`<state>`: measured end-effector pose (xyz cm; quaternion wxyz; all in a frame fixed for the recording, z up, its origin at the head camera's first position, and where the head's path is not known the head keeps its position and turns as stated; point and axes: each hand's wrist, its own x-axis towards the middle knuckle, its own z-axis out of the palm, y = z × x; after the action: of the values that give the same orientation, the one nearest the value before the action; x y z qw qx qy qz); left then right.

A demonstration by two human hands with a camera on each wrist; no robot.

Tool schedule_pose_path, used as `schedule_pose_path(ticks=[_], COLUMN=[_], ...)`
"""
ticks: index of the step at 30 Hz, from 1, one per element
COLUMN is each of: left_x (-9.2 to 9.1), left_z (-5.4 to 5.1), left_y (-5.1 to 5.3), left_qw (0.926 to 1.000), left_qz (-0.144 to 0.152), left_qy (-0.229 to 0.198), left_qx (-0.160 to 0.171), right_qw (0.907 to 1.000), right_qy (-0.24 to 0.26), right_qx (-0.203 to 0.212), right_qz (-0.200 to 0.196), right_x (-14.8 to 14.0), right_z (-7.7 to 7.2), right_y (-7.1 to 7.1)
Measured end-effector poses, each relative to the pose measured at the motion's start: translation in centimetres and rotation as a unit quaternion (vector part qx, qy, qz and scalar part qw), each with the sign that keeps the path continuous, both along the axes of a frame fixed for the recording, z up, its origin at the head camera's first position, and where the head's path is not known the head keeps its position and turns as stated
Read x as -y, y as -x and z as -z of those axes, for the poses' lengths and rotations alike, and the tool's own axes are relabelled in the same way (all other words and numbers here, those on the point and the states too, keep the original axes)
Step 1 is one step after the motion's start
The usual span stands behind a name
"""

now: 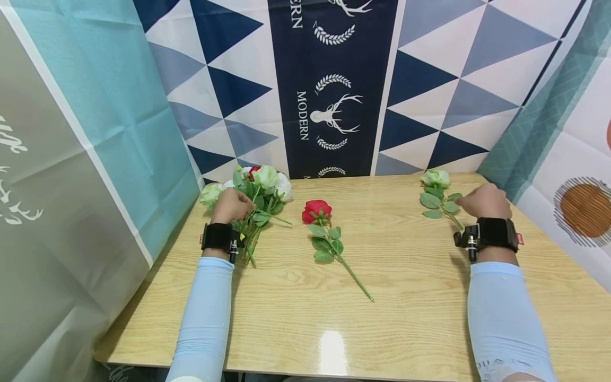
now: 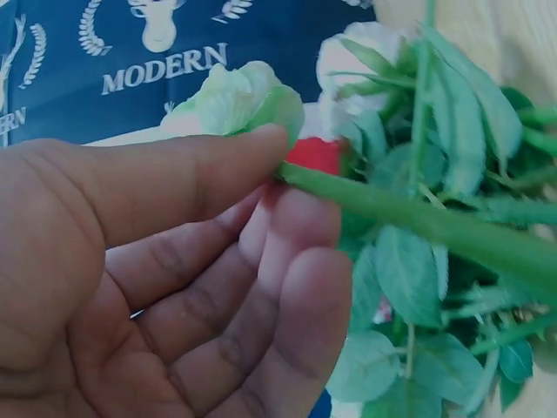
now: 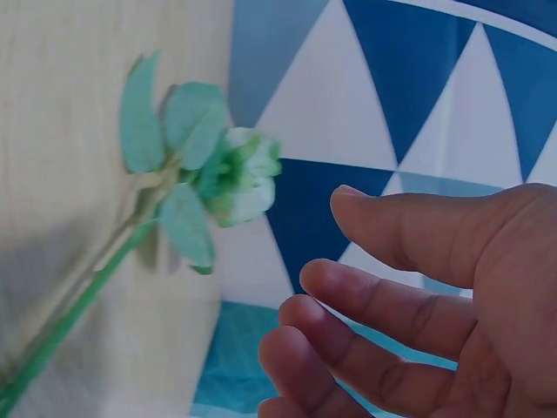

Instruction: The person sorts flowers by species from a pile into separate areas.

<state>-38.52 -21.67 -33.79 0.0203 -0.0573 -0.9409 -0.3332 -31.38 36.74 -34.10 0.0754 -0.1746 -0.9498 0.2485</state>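
Head view: a patterned cloth (image 1: pixel 334 74) hangs behind a wooden table (image 1: pixel 382 329). Far left lies a bunch of flowers (image 1: pixel 266 178), partly hidden by the left hand (image 1: pixel 232 205). A red rose (image 1: pixel 316 211) lies mid-table, between the hands. Far right, a pale green rose (image 1: pixel 431 200) lies near the right hand (image 1: pixel 488 201), its fingers loosely bent, thumb apart. The left thumb and forefinger pinch a green stem (image 2: pixel 418 214).

The right hand (image 3: pixel 457 324) shows at the right, its fingers (image 3: pixel 392 305) loosely bent, apart from a pale green-white flower (image 3: pixel 248 178). Its leafy green stem (image 3: pixel 83 305) slants over the pale counter (image 3: pixel 70 131); triangle-patterned cloth (image 3: pixel 374 78) stands behind.
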Motion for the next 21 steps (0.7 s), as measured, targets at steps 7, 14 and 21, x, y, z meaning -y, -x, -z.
schedule_pose_path(ticks=[7,14,21], left_x=[-0.4,-0.7,-1.1], left_z=[-0.9,-1.3,-1.6], left_y=[-0.7,-0.8,-0.8], left_qw=[0.9965,0.9893,0.9897], left_qz=[0.035,0.068,0.074], left_qy=[-0.075,-0.127,-0.123], left_qx=[0.012,0.021,0.006], right_qw=[0.9983,0.996,0.993], right_qy=[-0.009,-0.019,-0.015], right_qx=[-0.055,-0.083,-0.112], right_qz=[-0.017,-0.026,-0.033], right_x=[1.3,2.8,4.0], right_z=[-1.5,-3.0,-3.9], right_y=[-0.4,-0.7,-1.0])
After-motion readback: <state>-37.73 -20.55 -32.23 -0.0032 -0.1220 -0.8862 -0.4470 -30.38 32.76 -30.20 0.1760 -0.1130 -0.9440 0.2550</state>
